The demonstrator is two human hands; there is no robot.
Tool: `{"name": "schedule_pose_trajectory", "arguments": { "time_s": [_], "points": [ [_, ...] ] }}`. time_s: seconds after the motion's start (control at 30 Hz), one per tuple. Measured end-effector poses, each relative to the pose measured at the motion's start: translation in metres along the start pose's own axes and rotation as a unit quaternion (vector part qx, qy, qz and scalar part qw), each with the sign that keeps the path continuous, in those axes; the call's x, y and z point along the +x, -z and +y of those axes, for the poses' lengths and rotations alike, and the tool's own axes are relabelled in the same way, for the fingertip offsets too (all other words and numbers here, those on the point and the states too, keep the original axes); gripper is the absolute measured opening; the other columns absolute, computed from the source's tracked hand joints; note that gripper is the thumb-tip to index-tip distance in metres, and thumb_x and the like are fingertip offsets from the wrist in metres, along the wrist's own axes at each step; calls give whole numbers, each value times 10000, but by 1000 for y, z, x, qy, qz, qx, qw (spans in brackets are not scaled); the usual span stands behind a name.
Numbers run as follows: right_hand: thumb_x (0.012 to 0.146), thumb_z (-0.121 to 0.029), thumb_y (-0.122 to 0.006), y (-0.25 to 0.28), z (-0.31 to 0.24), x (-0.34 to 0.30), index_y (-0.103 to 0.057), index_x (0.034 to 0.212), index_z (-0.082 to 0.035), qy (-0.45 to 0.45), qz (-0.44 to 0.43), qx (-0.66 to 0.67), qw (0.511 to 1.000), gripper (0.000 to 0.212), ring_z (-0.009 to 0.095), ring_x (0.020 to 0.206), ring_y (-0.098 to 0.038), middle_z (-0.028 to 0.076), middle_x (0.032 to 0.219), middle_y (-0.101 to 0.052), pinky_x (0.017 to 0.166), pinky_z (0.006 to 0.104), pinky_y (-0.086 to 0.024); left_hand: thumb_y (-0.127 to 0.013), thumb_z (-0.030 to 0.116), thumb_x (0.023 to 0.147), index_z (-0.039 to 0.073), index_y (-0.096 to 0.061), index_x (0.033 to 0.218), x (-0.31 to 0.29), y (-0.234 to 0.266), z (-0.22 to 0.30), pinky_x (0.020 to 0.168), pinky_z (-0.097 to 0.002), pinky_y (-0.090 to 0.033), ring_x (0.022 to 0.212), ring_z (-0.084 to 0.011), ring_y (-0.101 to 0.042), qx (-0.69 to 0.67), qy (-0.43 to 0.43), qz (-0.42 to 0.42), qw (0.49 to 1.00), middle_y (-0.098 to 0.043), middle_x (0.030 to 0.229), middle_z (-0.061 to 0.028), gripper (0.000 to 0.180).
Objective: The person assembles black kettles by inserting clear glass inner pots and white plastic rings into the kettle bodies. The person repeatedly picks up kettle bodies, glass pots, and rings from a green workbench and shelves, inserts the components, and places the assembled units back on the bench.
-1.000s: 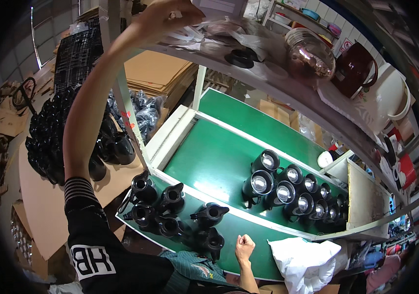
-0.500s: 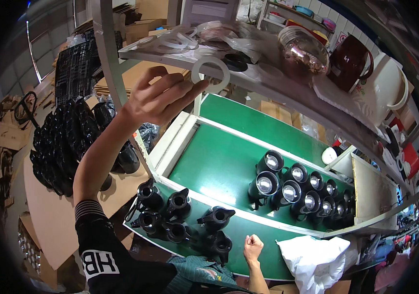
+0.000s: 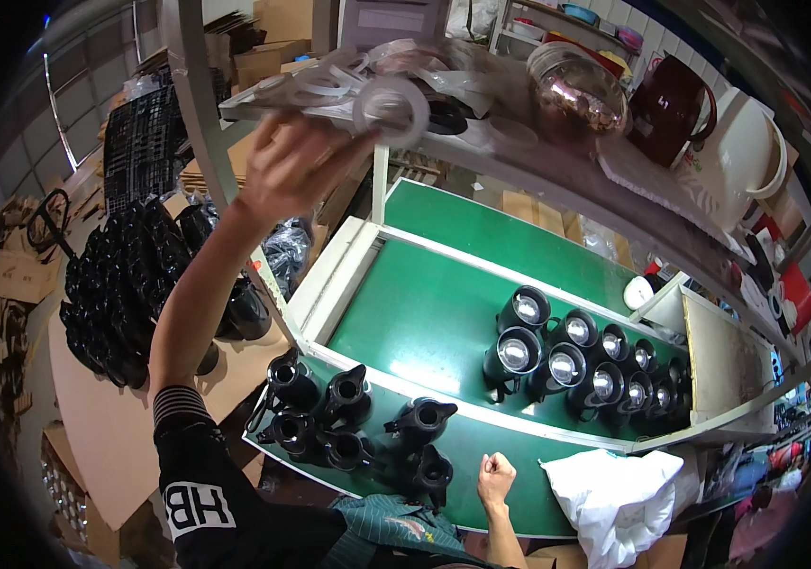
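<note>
Cardboard sheets (image 3: 121, 427) cover the floor at the far left, with a heap of black jugs (image 3: 126, 275) on them beside a black crate (image 3: 140, 142). Next comes the left hand (image 3: 296, 171), raised to the upper shelf (image 3: 557, 180), its fingers (image 3: 353, 142) closed on a roll of clear tape (image 3: 391, 106) at the shelf's front edge. A second ago that hand reached higher into the clutter of plastic bags; half a second ago it had the roll pulled down clear of the shelf; now the roll is up at the shelf edge again, seemingly being set back or repositioned, which I cannot tell for sure.

Below, the green bench (image 3: 424, 313) runs rightward. Open black jug bodies (image 3: 348, 427) stand at its near edge, and the right hand (image 3: 495, 471) rests there as a fist, holding nothing that I can see, much as before. Farther right, jugs with shiny liners (image 3: 576, 360) cluster together, a white cloth bag (image 3: 614, 493) lies by the bench end, and a glass jar (image 3: 571, 90), dark red jug (image 3: 671, 104) and white jug (image 3: 742, 152) sit on the shelf above.
</note>
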State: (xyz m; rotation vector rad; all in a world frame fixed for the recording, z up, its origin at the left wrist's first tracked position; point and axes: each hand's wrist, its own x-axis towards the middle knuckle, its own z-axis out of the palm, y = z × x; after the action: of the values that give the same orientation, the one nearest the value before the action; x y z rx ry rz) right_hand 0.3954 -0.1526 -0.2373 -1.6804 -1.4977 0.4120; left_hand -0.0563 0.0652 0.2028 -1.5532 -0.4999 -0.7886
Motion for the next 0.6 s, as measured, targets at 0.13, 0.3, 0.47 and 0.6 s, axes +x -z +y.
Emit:
{"name": "schedule_pose_trajectory", "arguments": {
  "time_s": [0.13, 0.3, 0.47, 0.6],
  "points": [
    [887, -65, -707, 2, -6, 2, -432, 650, -41, -11, -26, -16, 999, 364, 294, 501, -457, 123, 588, -447, 520, 401, -380, -819, 178, 809, 211, -800, 1077, 11, -17, -30, 742, -368, -480, 850, -164, -632, 16, 127, -23, 992, -633, 897, 23, 271],
    [884, -74, -721, -3, -7, 2, -422, 651, -46, -20, -25, 2, 999, 381, 289, 505, -437, 119, 588, -436, 521, 401, -372, -765, 173, 879, 140, -772, 1097, 20, -32, -46, 869, -394, -505, 960, -217, -639, -34, 149, -126, 980, -654, 970, -26, 221],
    [888, -55, -725, -3, 0, -2, -403, 649, -44, -1, -5, 8, 1000, 401, 184, 494, -374, 84, 568, -391, 498, 352, -338, -791, 167, 850, 136, -773, 992, 42, -34, -20, 792, -393, -544, 883, -231, -658, -118, 144, -53, 981, -689, 903, -9, 146],
    [884, -57, -727, -3, 4, -5, -402, 644, -43, -12, -2, 2, 1000, 404, 184, 493, -382, 85, 566, -397, 496, 351, -337, -786, 161, 858, 113, -761, 965, 67, -42, 2, 771, -388, -530, 876, -227, -653, -215, 117, -38, 969, -688, 889, -19, 120]
  ]
}}
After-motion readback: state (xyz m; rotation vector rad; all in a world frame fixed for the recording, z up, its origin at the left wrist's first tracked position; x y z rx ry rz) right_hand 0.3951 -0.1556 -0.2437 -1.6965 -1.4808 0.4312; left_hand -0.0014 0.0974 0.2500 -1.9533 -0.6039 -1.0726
